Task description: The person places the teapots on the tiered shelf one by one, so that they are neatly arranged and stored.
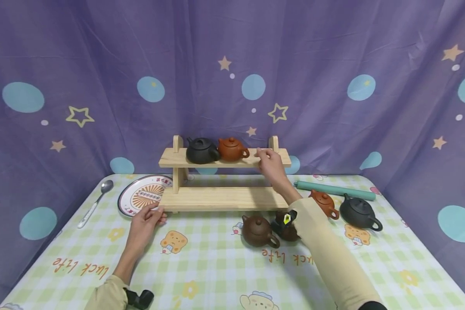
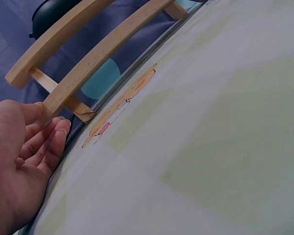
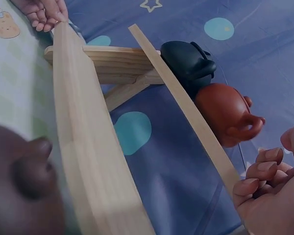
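Teapot shelving apparently underway: orange teapot (image 1: 231, 150) seated on wooden rack (image 1: 217, 198), mid-frame | rack's end pinched by left hand (image 1: 143, 224) | nothing held by right hand (image 1: 273, 168), loosely curled | grasp of brown teapot (image 1: 255, 232), lower centre, probably called for

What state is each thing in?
Wooden shelf: standing upright
Left hand: pinching the shelf's lower board
Right hand: fingers bent, nothing held
Shelved black teapot: upright, lid on
Shelved orange teapot: upright, lid on
Brown teapot: upright, lid on
Dark teapot beside it: partly hidden, lid unclear
Right-side orange teapot: partly hidden
Right-side black teapot: lid on
Plate: face up
Spoon: lying flat
Green roll: lying flat
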